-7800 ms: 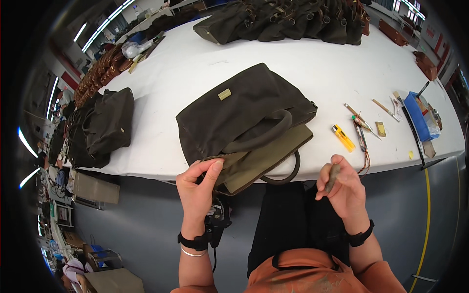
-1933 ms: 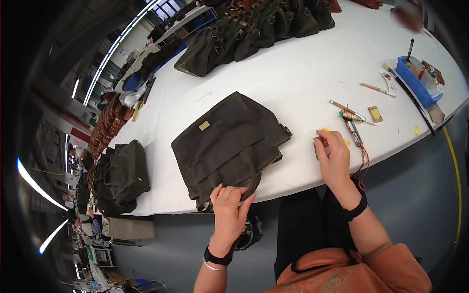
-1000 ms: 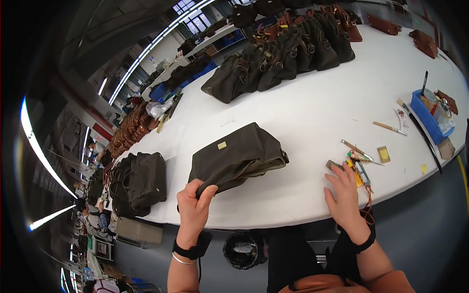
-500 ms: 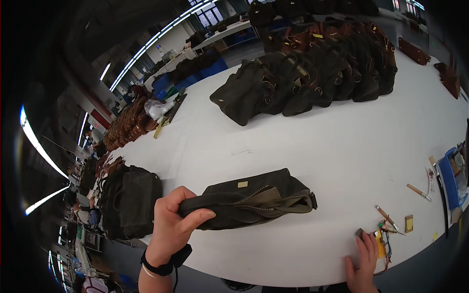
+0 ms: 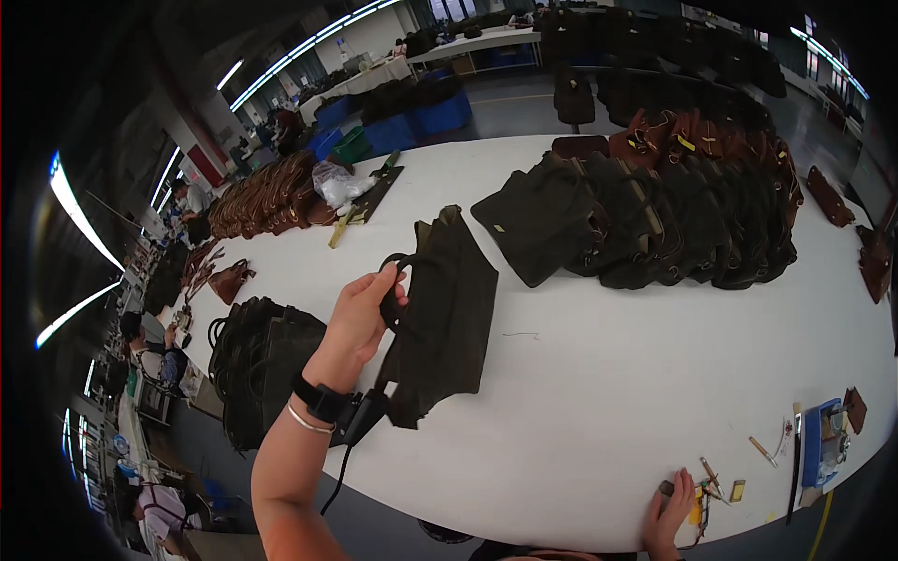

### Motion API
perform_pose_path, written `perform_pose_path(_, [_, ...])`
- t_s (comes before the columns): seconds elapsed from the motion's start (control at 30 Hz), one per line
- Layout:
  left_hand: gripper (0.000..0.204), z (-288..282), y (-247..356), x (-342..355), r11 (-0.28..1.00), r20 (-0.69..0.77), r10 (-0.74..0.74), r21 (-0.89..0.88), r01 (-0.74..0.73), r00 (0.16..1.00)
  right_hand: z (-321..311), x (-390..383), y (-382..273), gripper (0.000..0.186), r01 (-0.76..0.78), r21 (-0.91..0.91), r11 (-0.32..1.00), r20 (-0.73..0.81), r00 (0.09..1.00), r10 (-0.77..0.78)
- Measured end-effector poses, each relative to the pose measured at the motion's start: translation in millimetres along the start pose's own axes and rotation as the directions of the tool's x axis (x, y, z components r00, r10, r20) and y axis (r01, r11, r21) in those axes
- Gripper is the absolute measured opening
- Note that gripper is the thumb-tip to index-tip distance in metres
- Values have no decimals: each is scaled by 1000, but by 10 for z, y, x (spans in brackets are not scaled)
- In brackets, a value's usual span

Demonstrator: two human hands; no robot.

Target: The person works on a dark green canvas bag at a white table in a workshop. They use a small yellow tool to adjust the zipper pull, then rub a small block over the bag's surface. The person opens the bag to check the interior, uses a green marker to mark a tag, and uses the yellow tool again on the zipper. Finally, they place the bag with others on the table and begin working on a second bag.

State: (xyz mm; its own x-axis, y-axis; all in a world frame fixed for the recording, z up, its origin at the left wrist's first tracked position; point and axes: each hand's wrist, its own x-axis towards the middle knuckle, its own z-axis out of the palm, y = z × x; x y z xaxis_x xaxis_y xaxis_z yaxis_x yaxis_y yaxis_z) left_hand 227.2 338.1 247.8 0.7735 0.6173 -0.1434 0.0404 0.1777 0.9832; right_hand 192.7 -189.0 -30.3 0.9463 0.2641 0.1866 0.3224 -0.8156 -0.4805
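Observation:
A dark green handbag hangs tilted over the left-middle of the table. My left hand is closed around its dark looped handle, out in front of me. The bag's upper edge points away from the hand, and its inside is not visible. At the near right, my right hand lies on the tabletop with its fingers stretched out. A small dark block sits by its index finger and thumb; whether they touch it is hard to tell.
Several dark bags with brown trim stand in a row at the far right. More dark bags are stacked at the left edge, beyond them brown leather pieces. Pens, a small yellow block and a blue bin lie at right.
My left hand has lifted the handbag up and away from me, turning it from lying lengthwise to hanging by its handle. The view has shifted; my right hand remains by the small block.

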Motion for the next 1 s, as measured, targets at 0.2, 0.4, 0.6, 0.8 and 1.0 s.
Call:
perform_pose_path(0.2, [18,39,87,693,995,15,-97,1,97,995,56,-39,65,57,-37,23,999,-78,996,38])
perform_pose_path(0.4, [12,264,-81,1662,985,-123,-93,133,110,988,88,-29,93,56,-71,31,997,-100,992,74])
perform_pose_path(0.6, [14,901,-389,2623,946,-94,84,321,-49,992,-9,62,-51,43,-104,35,994,-91,990,106])
perform_pose_path(0.8, [31,2004,-735,2323,910,-72,82,411,-45,994,-14,56,-76,37,-143,6,990,-161,977,142])
perform_pose_path(1.0, [41,1703,-1047,2449,877,-123,313,417,-237,942,-92,122,-262,33,-81,-82,993,-138,988,69])
